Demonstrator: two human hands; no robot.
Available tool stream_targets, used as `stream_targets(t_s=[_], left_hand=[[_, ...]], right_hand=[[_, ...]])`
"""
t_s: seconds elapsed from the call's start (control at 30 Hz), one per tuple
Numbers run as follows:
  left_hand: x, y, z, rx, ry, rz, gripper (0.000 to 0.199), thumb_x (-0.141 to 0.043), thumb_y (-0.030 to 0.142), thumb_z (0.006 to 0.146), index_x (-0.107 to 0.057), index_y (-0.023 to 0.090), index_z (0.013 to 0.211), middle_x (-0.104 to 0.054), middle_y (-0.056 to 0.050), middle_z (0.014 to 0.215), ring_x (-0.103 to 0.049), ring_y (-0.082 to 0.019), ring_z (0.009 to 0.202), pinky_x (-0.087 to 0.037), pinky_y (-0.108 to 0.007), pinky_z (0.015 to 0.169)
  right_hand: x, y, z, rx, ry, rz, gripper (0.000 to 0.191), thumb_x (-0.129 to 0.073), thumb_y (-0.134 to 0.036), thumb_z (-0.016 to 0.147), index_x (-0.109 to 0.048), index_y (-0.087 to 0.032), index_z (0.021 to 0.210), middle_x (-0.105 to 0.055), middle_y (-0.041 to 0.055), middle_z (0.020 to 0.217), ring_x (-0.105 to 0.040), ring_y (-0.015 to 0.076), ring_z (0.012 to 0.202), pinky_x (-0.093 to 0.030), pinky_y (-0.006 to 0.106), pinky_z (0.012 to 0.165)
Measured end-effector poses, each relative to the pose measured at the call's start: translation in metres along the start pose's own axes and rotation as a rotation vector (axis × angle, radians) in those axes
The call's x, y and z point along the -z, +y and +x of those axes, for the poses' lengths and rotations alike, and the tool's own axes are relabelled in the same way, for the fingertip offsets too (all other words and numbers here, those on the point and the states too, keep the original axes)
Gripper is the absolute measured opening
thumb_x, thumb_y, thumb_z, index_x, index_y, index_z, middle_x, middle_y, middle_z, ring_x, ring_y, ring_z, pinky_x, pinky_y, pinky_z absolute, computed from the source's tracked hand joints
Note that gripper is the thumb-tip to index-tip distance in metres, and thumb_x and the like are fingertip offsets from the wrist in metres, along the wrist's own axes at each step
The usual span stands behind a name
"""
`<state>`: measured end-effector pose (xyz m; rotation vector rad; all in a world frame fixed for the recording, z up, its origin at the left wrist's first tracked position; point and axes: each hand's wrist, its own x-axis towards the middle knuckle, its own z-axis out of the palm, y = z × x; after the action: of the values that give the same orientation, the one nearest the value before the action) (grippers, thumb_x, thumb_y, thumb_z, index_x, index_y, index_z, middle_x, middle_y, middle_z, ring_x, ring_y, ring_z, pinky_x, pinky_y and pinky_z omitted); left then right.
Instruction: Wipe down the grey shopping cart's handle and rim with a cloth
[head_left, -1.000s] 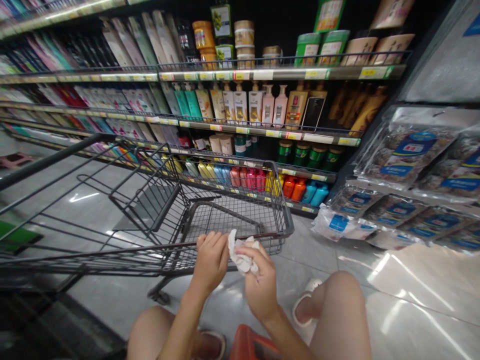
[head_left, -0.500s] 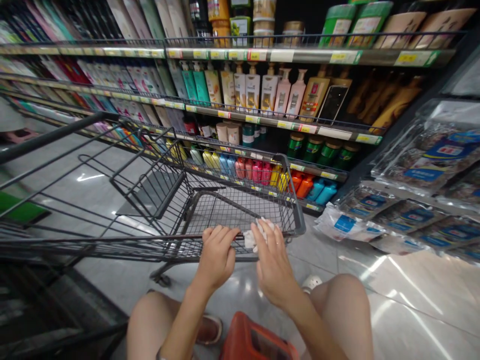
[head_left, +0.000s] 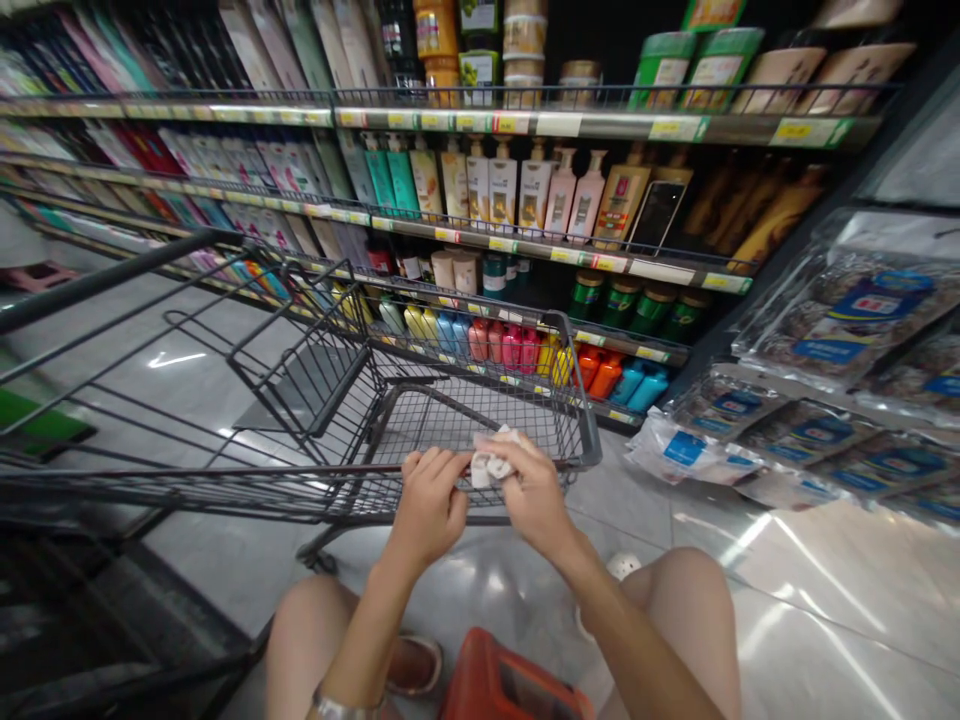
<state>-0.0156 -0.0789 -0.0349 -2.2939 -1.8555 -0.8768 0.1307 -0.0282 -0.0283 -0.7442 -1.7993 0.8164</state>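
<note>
A dark wire shopping cart (head_left: 589, 400) stretches across the view in front of my knees. My left hand (head_left: 429, 505) is wrapped over the cart's near top rail, left of a crumpled white cloth or tissue (head_left: 487, 466). Fingers bent, my right hand (head_left: 531, 490) presses that white wad against the same rail. The two hands are close together, with the wad between them. Part of the wad is hidden under my right fingers.
Shelves of bottles and jars (head_left: 517, 185) run along the far side. Packaged goods in clear plastic (head_left: 795, 420) hang at the right. An orange-red object (head_left: 480, 680) sits on the floor between my legs. Another dark metal frame (head_left: 135, 620) stands at lower left.
My right hand has slid left along the rail with the white wad, nearer my left hand, and its fingers are more curled. My left hand stays on the rail.
</note>
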Motion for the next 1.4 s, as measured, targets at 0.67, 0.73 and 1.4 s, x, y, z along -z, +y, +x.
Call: stream_targets(t_s=[0.67, 0.73, 1.4], left_hand=[[0.001, 0.010, 0.003, 0.058, 0.014, 0.006, 0.030, -0.044, 0.014, 0.069, -0.059, 0.018, 0.095, -0.061, -0.003, 0.075, -0.052, -0.021, 0.076, -0.032, -0.038, 0.074], [0.000, 0.009, 0.003, 0.055, 0.009, 0.015, 0.031, -0.044, 0.014, 0.069, -0.059, 0.017, 0.096, -0.061, -0.003, 0.075, -0.051, -0.021, 0.076, -0.031, -0.038, 0.074], [-0.001, 0.011, 0.007, 0.029, 0.027, 0.040, 0.029, -0.044, 0.013, 0.069, -0.058, 0.018, 0.094, -0.059, -0.002, 0.073, -0.051, -0.020, 0.075, -0.030, -0.037, 0.073]], right_hand=[[-0.026, 0.056, -0.064, 0.324, 0.411, -0.429, 0.035, -0.042, -0.001, 0.082, -0.059, -0.024, 0.103, -0.061, 0.0078, 0.104, -0.058, 0.0211, 0.099, -0.049, 0.042, 0.085], [-0.028, 0.065, -0.065, 0.354, 0.387, -0.458, 0.034, -0.042, -0.001, 0.083, -0.060, -0.022, 0.103, -0.063, 0.0084, 0.102, -0.056, 0.0208, 0.099, -0.048, 0.040, 0.086], [-0.026, 0.133, -0.123, -0.672, 0.545, 0.237, 0.025, -0.050, -0.010, 0.053, -0.062, -0.019, 0.072, -0.062, 0.0017, 0.080, -0.058, 0.0186, 0.083, -0.045, 0.031, 0.080]])
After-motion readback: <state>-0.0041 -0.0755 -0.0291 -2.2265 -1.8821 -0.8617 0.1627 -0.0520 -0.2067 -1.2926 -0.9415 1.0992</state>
